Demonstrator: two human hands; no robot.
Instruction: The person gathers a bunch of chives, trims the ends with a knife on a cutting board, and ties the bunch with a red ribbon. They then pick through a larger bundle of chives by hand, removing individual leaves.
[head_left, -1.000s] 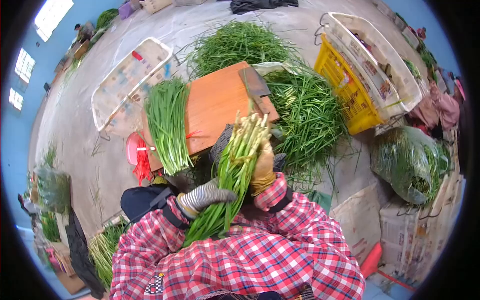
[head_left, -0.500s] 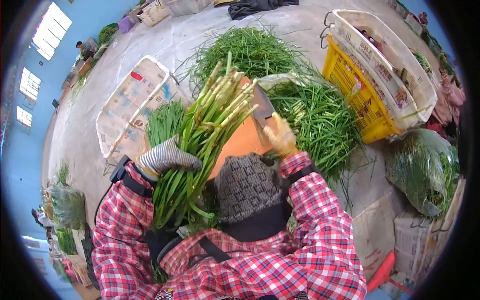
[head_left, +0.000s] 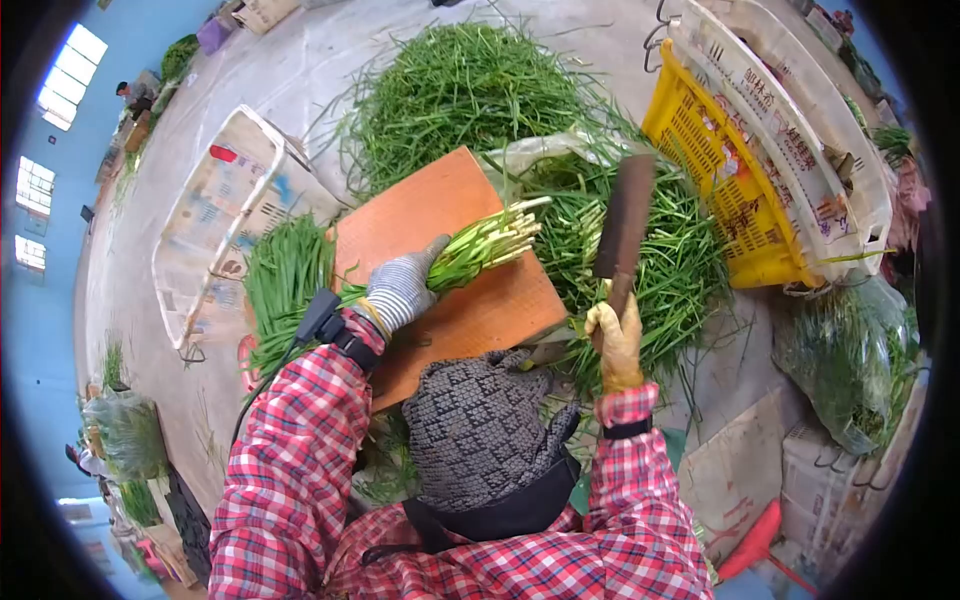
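My left hand (head_left: 402, 290), in a grey-striped glove, is closed around a bunch of garlic chives (head_left: 485, 243). The bunch lies across an orange cutting board (head_left: 405, 215), its pale stem ends pointing right near the board's edge. Its leaves run back left under my wrist. My right hand (head_left: 615, 345), in a yellowish glove, grips a cleaver (head_left: 625, 215) by the handle. The broad dark blade is raised, right of the stem ends and apart from them. Another heap of chives (head_left: 288, 275) sits along the board's left side.
A large pile of loose green trimmings (head_left: 470, 90) lies beyond the board. An open bag of trimmings (head_left: 675, 240) stands at its right. A yellow crate (head_left: 725, 165) leans with white crates (head_left: 775, 120) at the right, and a white crate (head_left: 220, 220) stands at the left.
My left hand has lowered the chives from upright to lying across the board, stem ends turned right. My right hand, earlier open, has taken the cleaver off the board and lifted it.
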